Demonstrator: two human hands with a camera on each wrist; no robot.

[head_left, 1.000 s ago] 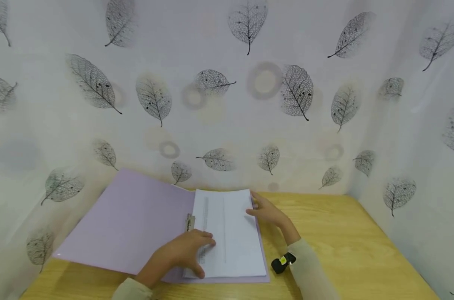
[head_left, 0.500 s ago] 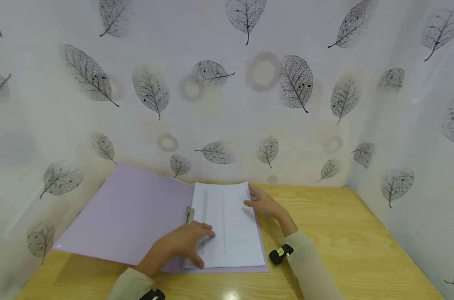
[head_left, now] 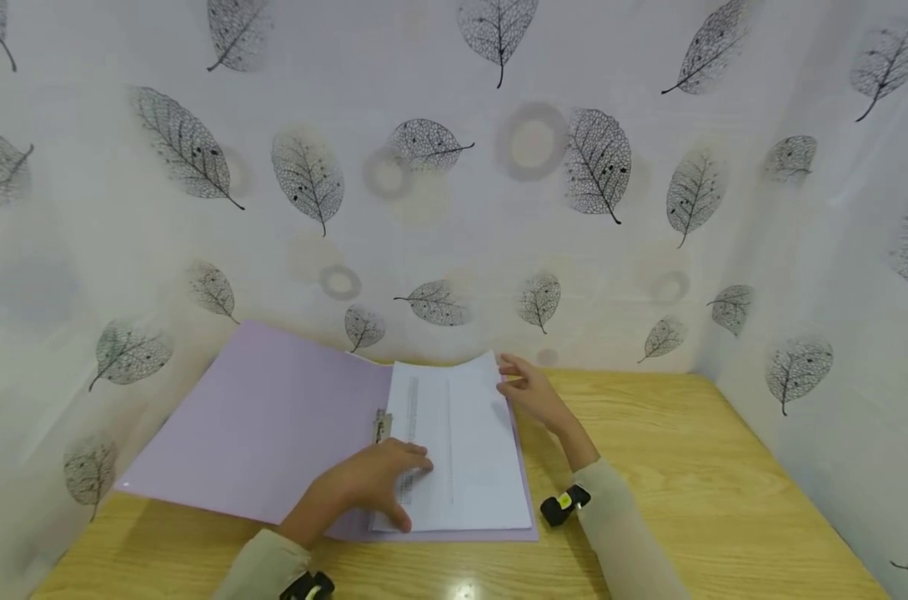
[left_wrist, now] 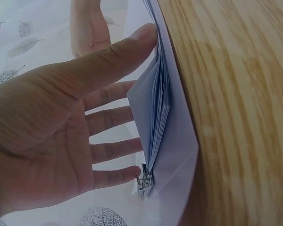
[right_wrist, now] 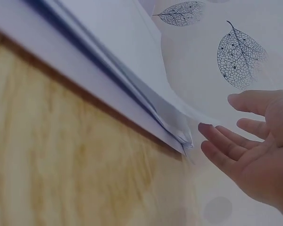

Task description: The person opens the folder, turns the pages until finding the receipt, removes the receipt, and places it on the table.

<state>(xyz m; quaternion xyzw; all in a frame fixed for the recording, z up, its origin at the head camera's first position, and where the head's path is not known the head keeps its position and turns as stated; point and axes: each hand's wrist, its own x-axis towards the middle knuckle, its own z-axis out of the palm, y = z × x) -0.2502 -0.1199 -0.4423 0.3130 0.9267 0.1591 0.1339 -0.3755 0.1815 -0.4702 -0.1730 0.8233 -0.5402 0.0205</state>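
A lilac ring binder [head_left: 273,417] lies with its cover spread to the left, a metal clip [head_left: 382,427] at its spine. On its right side is a stack of white paper [head_left: 472,450] with printed lines. My left hand [head_left: 363,479] rests over the lower left of the stack with fingers spread; in the left wrist view its thumb [left_wrist: 144,33] lies along the sheets' edge. My right hand [head_left: 536,396] is at the far right corner, where the top sheet [right_wrist: 132,42] curls up. In the right wrist view its fingertips reach the sheet's corner, thumb apart from it.
The binder lies on a wood-grain table [head_left: 671,475]. A pale leaf-patterned curtain [head_left: 454,225] stands behind the table and along its sides. Black devices sit on both wrists, the right one [head_left: 566,505] beside the binder's edge.
The top sheet's far right corner has risen and bent upward. My right hand has moved slightly up with it, while my left hand stays in place on the stack.
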